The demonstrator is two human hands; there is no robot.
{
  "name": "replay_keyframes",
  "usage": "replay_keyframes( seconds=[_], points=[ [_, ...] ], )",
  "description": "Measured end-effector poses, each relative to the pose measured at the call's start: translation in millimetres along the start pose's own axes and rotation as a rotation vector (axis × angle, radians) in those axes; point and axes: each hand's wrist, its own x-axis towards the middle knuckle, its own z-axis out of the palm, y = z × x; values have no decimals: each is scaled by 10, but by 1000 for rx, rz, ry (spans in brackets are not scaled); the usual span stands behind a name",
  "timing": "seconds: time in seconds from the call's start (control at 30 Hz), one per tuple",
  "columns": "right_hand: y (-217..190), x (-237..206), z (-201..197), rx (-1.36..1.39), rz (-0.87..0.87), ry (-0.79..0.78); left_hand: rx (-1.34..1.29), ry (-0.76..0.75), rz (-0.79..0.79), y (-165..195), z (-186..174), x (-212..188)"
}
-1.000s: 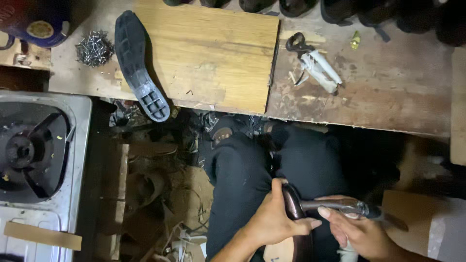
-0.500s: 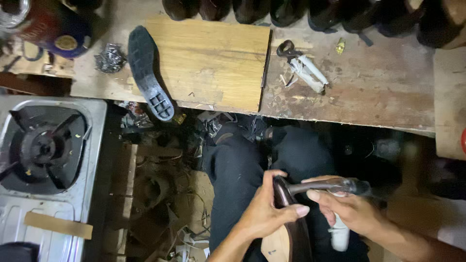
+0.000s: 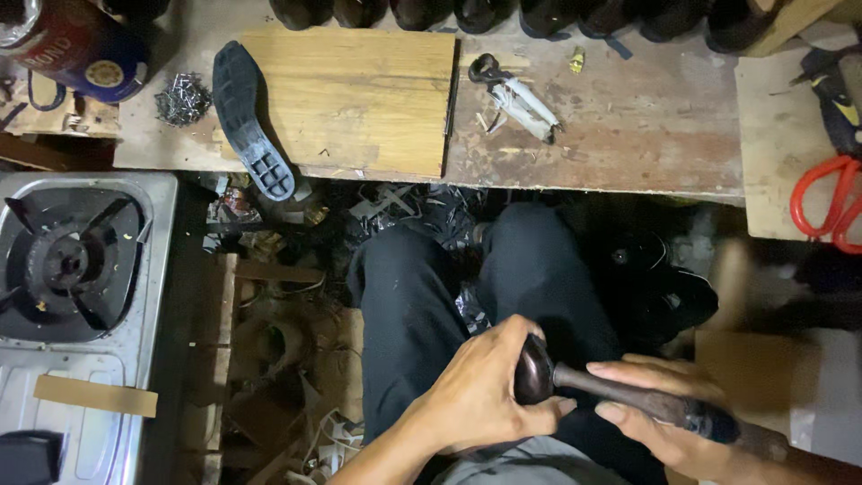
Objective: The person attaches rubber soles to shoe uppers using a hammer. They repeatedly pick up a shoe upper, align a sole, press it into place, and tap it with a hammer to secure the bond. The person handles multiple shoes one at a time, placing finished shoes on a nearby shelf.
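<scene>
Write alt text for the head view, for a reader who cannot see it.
Over a lap in black trousers, the left hand cups a dark rounded shoe part while the right hand grips a dark tool handle against it. On the workbench ahead lie a black sole, a board, nails and pliers.

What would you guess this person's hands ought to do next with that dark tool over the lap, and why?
Probably settle the grip first. The left hand cups the rounded dark end of the tool, while the right hand lies along its shaft with fingers loosely over it. Both hands hang over the lap, away from the workbench.
</scene>
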Motion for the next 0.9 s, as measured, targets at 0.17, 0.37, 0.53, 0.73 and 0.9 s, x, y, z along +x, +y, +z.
replay_keyframes(
  seconds=[0.17,0.37,0.53,0.73,0.9],
  points=[
    [-59,2,-117,-50,-78,-123,84,-50,40,20,103,-83],
    [27,23,-406,-68,-277,-481,215,-101,118,35,270,-150],
    [16,-350,-271,-209,-2,-204,82,-78,187,34,258,-237],
    [62,-610,-230,-100,250,-187,95,-133,276,38,279,-293],
    [31,-533,-359,-71,211,-287,64,-95,315,64,304,-362]
  ],
)
